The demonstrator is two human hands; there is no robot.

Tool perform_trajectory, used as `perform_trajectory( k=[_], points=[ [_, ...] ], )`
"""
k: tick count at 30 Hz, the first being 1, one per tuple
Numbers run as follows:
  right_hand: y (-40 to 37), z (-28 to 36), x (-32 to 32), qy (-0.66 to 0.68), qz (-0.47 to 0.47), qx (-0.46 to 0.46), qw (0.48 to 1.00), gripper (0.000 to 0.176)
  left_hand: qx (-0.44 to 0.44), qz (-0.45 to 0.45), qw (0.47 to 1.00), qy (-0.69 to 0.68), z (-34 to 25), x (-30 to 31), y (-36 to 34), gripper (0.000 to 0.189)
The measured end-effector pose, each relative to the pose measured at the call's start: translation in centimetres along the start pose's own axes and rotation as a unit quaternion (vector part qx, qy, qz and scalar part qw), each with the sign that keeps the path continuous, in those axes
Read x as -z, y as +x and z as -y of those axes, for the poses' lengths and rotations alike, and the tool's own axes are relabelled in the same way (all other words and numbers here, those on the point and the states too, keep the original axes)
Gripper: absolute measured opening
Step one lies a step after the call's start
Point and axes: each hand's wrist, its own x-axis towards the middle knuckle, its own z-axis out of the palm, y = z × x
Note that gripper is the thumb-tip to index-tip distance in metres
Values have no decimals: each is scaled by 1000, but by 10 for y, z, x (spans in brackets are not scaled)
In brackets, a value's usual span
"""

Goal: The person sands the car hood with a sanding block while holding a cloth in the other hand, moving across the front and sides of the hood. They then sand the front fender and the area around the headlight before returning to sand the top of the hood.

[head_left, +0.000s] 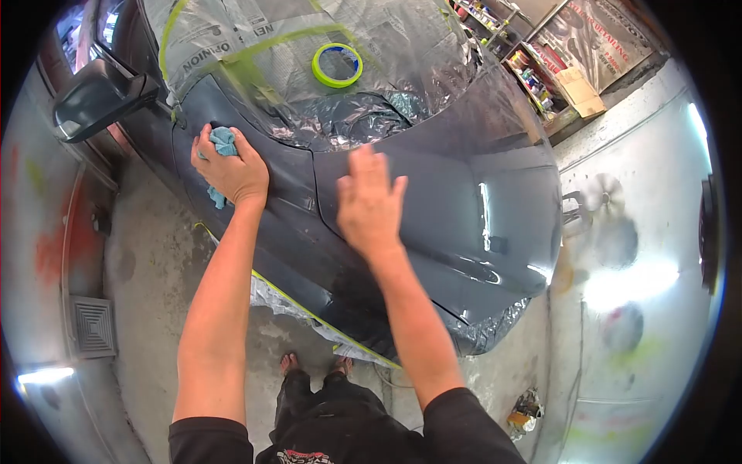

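Grey fender [287, 189] mid-wipe: my left hand [232, 172] clamps its fingers on a blue rag [224, 142], right hand [369, 203] flat on the hood [452, 205], fingers together; next pass wants even pressure, I reckon.

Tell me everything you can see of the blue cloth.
The cloth is light blue, soft and crumpled, like a rag. The left hand bunches it in its grip and presses it against the dark grey car panel, close below the plastic sheet. Most of it is hidden under the hand; one end shows above the knuckles, another beside the wrist.
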Motion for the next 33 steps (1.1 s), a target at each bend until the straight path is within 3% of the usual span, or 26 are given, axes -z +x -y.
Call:
perform_trajectory(
  k=[2,4,7,8,10,11,14,16,18,20,23,27,31,33],
  points=[
    [24,-29,6,33,14,-91,995,55,3,-14,1000,7,-6,2,0,50],
    [27,-7,-23,-18,-58,-119,991,59,-11,-2,1000,9,3,2,-2,52],
    [-11,78,-20,15,-44,1,999,67,-23,-3,1000,5,6,-4,0,53],
    [-23,76,-31,44,-70,33,996,66,-26,-1,1000,7,8,-3,-1,53],
    [-10,37,-7,5,-25,30,999,64,-20,4,1000,2,5,-1,-2,53],
    [2,8,4,-33,4,-25,999,62,-14,3,1000,1,3,0,0,53],
    [19,-50,-7,-25,-28,-164,986,61,2,7,1000,8,0,0,1,53],
    [8,1,-5,-56,-25,-73,995,63,-14,-2,1000,9,3,-2,0,53],
    [-19,44,-8,22,-35,16,999,67,-16,-4,1000,7,3,-1,0,53],
    [-48,45,8,75,12,68,995,65,-10,3,1000,7,0,-1,0,53],
    [-52,21,22,57,37,100,993,62,-7,3,1000,2,3,-1,2,53],
    [0,28,3,66,19,57,996,57,-20,1,1000,2,5,-1,0,52],
    [-37,24,6,56,11,103,993,53,-10,-6,1000,7,0,-3,2,52],
    [-20,23,0,46,15,117,992,53,-6,-11,1000,1,0,-1,1,53]
  ],
)
